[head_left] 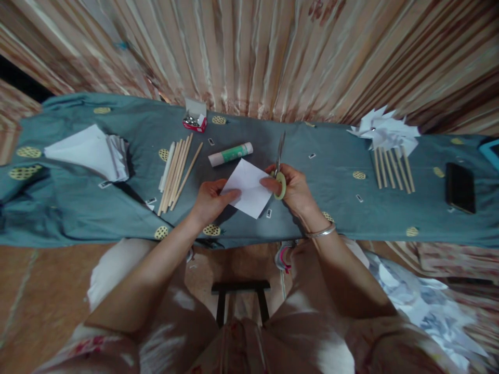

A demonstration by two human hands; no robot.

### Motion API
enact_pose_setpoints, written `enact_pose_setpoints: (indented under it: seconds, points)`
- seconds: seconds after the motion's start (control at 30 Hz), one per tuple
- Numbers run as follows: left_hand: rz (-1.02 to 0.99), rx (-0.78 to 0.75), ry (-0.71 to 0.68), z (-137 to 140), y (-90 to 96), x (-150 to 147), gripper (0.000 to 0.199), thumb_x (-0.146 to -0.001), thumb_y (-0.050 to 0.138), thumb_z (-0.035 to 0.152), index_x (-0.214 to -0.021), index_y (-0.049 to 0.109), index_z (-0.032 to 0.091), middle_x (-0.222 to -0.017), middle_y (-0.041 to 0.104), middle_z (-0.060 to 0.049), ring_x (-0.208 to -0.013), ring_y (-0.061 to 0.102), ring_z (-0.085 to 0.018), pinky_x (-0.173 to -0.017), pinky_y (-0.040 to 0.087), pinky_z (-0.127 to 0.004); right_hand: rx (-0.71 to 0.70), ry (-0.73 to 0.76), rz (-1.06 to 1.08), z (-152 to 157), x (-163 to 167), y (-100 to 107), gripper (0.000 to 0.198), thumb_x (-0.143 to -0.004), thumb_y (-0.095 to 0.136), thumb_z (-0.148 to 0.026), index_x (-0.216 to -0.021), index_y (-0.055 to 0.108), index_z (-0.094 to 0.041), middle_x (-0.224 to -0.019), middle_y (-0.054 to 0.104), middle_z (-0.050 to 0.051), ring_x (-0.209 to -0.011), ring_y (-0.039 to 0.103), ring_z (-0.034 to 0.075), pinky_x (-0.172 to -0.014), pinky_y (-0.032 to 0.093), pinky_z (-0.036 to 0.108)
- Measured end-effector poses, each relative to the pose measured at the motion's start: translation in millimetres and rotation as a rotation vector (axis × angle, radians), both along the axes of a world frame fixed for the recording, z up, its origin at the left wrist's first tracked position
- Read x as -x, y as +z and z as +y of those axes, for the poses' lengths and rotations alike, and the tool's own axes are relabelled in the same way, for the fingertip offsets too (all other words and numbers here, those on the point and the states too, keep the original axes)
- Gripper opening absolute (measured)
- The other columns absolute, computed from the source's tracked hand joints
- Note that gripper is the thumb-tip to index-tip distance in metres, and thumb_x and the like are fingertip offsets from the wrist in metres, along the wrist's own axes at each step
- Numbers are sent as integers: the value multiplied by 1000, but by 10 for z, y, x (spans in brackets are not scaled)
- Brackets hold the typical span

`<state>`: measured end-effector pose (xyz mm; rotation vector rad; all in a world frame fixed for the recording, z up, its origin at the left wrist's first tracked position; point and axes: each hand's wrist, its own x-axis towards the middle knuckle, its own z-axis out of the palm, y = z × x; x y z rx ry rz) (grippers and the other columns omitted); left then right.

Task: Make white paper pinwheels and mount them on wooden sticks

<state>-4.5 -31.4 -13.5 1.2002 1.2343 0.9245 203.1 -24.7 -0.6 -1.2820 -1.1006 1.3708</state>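
Observation:
A white square of paper (249, 188) is held over the cloth, one corner pointing away from me. My left hand (213, 201) pinches its left side, thumb on top. My right hand (293, 188) is closed around scissors (279, 179) with pale green handles, their blades pointing away from me. The right thumb also presses on the paper's right side. Just beyond the paper lies a glue stick (231, 154) with a green and white label. To the left are several thin wooden sticks (177, 174) beside a white one.
On the patterned cloth (331, 156) stand a stack of folded paper (88, 153) at left and a small red box (195, 120) of metal pins at the back. At right lie paper pinwheels (384, 130) on sticks and a dark phone (460, 187). A striped curtain (241, 57) hangs behind.

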Motion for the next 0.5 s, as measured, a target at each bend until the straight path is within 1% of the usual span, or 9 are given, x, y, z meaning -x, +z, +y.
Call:
enact_pose_setpoints:
  seconds: [0.17,0.3,0.37,0.43,0.5]
  points:
    - [-22,4,-14,5,-1,9,24,-62,79,38,-70,73,15,-62,64,0,-57,52,-13,-56,40,-25,-62,0,-64,-4,-44,-10,39,-59,88,-44,-82,64,-22,-64,57,-7,-55,46,8,-49,39,21]
    - [-7,-12,-22,13,48,52,22,-63,77,36,-59,66,17,-57,59,2,-56,50,-12,-55,39,-25,-112,1,-103,5,-97,-12,33,-63,84,-39,-83,64,-23,-63,54,-7,-54,44,7,-48,37,22]
    - [42,-45,-32,20,82,82,24,-66,74,36,-54,63,18,-54,57,3,-56,51,-12,-56,39,-25,-124,-25,-107,11,-128,-7,30,-62,83,-37,-83,65,-23,-61,53,-8,-53,42,7,-48,36,22]
    - [80,-71,-48,31,114,107,23,-68,72,36,-55,65,19,-55,59,2,-58,53,-13,-58,41,-25,-127,-54,-97,17,-152,0,30,-61,84,-35,-83,66,-23,-60,53,-8,-52,42,7,-47,36,22]
    - [83,-71,-42,46,138,123,21,-67,72,37,-57,66,20,-56,61,1,-59,55,-14,-59,42,-26,-131,-75,-79,21,-168,5,32,-59,85,-34,-82,66,-23,-60,54,-8,-52,43,7,-47,36,22]
